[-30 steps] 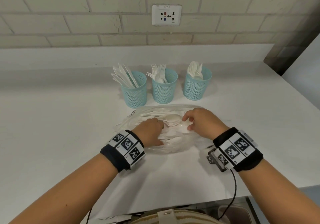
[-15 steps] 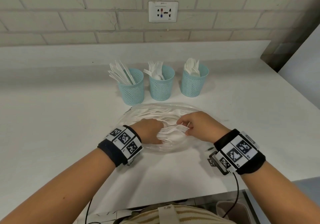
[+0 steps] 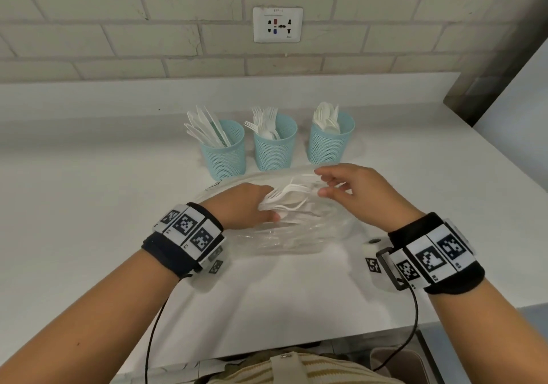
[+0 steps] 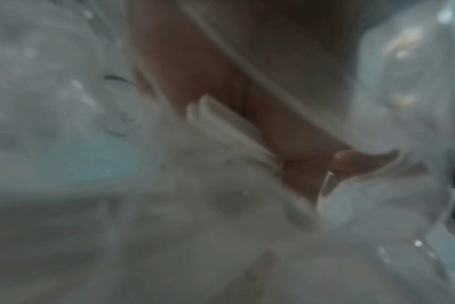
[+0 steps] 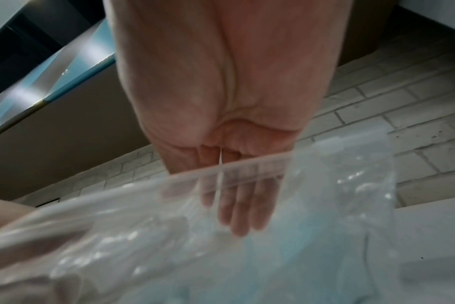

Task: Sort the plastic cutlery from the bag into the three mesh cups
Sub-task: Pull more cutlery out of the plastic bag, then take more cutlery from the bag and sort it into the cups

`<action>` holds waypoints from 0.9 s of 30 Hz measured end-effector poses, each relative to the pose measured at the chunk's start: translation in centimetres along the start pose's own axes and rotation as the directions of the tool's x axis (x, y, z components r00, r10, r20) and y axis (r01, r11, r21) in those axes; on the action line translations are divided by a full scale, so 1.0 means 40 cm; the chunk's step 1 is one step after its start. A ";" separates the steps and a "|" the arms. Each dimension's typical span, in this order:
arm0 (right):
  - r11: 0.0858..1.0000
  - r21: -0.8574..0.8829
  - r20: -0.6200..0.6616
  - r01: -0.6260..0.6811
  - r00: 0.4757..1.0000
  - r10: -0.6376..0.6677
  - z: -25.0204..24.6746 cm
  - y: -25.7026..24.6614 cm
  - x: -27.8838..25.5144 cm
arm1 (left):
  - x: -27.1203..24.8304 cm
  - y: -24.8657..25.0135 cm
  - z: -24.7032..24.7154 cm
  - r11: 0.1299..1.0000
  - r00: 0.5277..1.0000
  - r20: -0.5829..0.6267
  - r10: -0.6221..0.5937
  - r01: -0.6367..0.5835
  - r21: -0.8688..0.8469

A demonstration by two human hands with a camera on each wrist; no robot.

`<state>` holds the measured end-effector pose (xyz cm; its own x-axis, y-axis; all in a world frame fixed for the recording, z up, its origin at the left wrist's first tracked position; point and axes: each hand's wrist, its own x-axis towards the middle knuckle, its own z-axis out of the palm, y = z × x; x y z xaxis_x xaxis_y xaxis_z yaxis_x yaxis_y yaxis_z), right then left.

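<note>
While the white table (image 3: 89, 235) takes up most of the head view, with a pale brick wall (image 3: 118, 27) and a wall socket (image 3: 278, 24) behind it, the action is all in the middle. A clear plastic bag (image 3: 296, 235) lies flat on the table right in front of the person, crinkled and see-through, with white plastic cutlery (image 3: 284, 198) inside it.

Behind the bag, three light blue mesh cups stand in a row, close together. The left cup (image 3: 224, 153) holds knives, the middle cup (image 3: 275, 147) mostly forks, and the right cup (image 3: 330, 142) spoons.

The left hand (image 3: 243, 208) is reaching into the bag, and its grip is closed around a bunch of white forks, tines fanning out to the right. The left wrist view is super blurry, but you can make out handles (image 4: 229, 131) pressed against the fingers.

The right hand (image 3: 355, 190) hovers over the far side of the bag, fingers spread and relaxed, holding nothing as far as I can see. In the right wrist view the fingers (image 5: 237, 205) look straight, seen through the bag film (image 5: 325, 205).

Both wrists have black bands with white marker tags.
</note>
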<state>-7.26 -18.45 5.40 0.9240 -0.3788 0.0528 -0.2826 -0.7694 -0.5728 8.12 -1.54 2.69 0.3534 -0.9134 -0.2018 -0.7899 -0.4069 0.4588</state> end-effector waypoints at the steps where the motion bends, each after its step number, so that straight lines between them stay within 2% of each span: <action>1: 1.000 0.014 -0.043 0.012 0.999 -0.011 -0.004 0.001 0.001 | -0.003 0.001 -0.009 1.000 1.000 -0.016 0.006 -0.006 -0.023; 3: 0.999 0.041 -0.092 0.007 0.996 -0.003 -0.010 0.003 0.005 | -0.007 0.002 -0.022 0.995 0.999 -0.028 0.030 -0.032 -0.092; 7: 0.983 0.183 -0.080 -0.031 0.996 0.047 -0.011 0.005 0.014 | -0.018 0.003 -0.034 0.980 0.994 -0.080 0.073 -0.087 -0.181; 11: 0.936 0.351 -0.097 -0.024 0.993 0.062 -0.007 0.013 0.022 | -0.030 -0.006 -0.056 0.953 0.979 -0.188 0.079 -0.130 -0.274; 15: 0.891 0.454 -0.173 -0.013 0.980 0.103 -0.005 0.019 0.029 | -0.036 -0.015 -0.081 0.906 0.952 -0.304 0.039 -0.162 -0.390; 17: 0.892 0.452 -0.164 -0.035 0.979 0.122 -0.006 0.012 0.038 | -0.037 -0.013 -0.093 0.871 0.933 -0.359 0.002 -0.178 -0.458; 20: 0.941 0.328 -0.066 -0.085 0.991 0.112 0.001 0.003 0.051 | -0.038 -0.007 -0.112 0.816 0.904 -0.424 -0.049 -0.209 -0.539; 23: 0.968 0.242 -0.015 -0.071 0.997 0.077 0.013 -0.009 0.059 | -0.036 0.001 -0.132 0.775 0.862 -0.501 -0.078 -0.264 -0.575; 27: 0.951 0.307 0.025 -0.029 0.999 0.022 0.012 -0.058 0.070 | -0.029 0.015 -0.154 0.681 0.823 -0.556 -0.118 -0.340 -0.648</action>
<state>-3.89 -17.49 6.50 0.9237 -0.3827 0.0197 -0.2162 -0.5629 -0.7978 10.33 -0.70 8.52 0.6623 -0.7024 0.2606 -0.3336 0.0350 0.9421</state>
